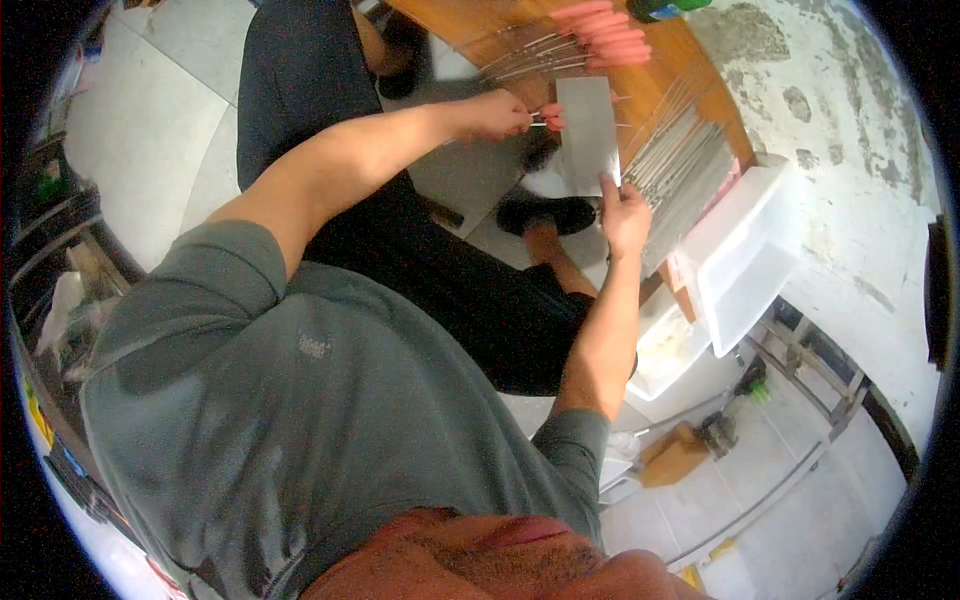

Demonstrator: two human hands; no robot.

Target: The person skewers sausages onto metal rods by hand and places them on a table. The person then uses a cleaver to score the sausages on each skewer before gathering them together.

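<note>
My left hand (500, 115) is closed around thin metal rods with pink ends (550, 117). These meet the left edge of a flat grey rectangular plate (588, 135), and part of them passes out of sight behind it. My right hand (625, 215) pinches the plate's near end between thumb and fingers. The plate is tilted up toward me, over the edge of a wooden table (440, 14). Beside my right hand lies a pile of grey flat pieces with thin rods (685, 170). Farther off, several thin metal rods with pink ends (600, 35) lie bunched together.
A white plastic bin (750, 255) stands at the table's right end, by a stained wall (820, 150). A green object (665, 8) sits at the far edge. My legs and a dark shoe (548, 215) are below. A cardboard box (673, 455) rests on the floor.
</note>
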